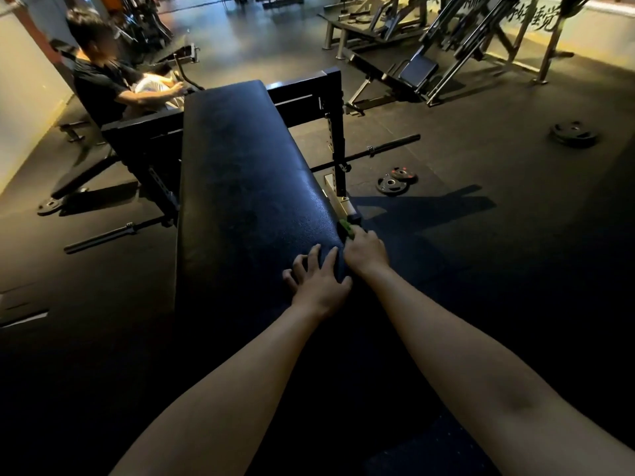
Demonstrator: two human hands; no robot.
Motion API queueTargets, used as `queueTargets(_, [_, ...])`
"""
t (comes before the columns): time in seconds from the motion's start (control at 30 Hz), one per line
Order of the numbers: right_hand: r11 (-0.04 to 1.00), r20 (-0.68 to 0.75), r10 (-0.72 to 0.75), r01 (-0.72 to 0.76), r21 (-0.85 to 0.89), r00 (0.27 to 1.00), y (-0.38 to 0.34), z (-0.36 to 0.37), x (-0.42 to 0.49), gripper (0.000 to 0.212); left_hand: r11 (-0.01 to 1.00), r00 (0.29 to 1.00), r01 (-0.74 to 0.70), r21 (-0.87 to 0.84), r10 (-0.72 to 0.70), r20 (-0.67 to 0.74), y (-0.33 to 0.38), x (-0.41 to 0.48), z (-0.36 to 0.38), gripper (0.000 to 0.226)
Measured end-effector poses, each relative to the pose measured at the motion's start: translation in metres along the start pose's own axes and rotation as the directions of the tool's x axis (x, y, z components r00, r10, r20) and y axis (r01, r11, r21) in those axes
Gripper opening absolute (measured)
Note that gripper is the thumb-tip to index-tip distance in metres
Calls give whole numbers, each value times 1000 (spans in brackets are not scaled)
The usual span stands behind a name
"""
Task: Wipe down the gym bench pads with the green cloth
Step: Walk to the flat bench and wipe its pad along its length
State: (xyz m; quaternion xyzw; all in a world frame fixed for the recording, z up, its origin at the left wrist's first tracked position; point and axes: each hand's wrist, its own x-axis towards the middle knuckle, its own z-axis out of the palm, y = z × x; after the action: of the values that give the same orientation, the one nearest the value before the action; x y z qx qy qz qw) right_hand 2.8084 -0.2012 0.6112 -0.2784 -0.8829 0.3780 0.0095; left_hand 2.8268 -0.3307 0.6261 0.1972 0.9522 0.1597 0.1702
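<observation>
You are looking at a dim room. Light comes from the far side and shines softly on the counter [240,159]. Long dark shadows lie on the floor [446,214]. The edges bend and look darker.

- Both forearms [240,372] are showing bare, uncovered all the way from the bottom of the view up to the near end of the bench pad [240,173].
- The left hand [318,290] is showing bare at the pad's near right corner, wrist uncovered.
- The right hand [366,252] is showing bare just beyond the pad's right edge, wrist likewise uncovered.
</observation>
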Motion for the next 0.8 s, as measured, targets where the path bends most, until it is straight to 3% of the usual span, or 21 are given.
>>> queueTargets(0.13, [992,57,-63,57,109,996,-4,-3,15,47,1000,1000,6,11,-6,-12,0,0,2,72])
queueTargets(0.23, [984,65,-9,-2,180,998,16,-7,1,37,1000,1000,18,23,-18,-21,2,1,3,71])
queueTargets(0.4, [985,146,172,-173,-4,974,55,-7,-21,34,1000,1000,12,21,-11,-13,4,0,3,71])
queueTargets(0.47, [988,144,154,-157,12,978,48,-11,-20,31,1000,1000,13,22,-12,-16,4,-1,3,70])
queueTargets(0.63, [993,37,-43,38,111,998,-3,-11,5,35,1000,999,7,18,-6,-32,2,1,1,69])
queueTargets(0.8, [999,50,15,-17,29,999,0,-4,-10,45,1000,999,-1,16,2,-33,1,0,1,68])
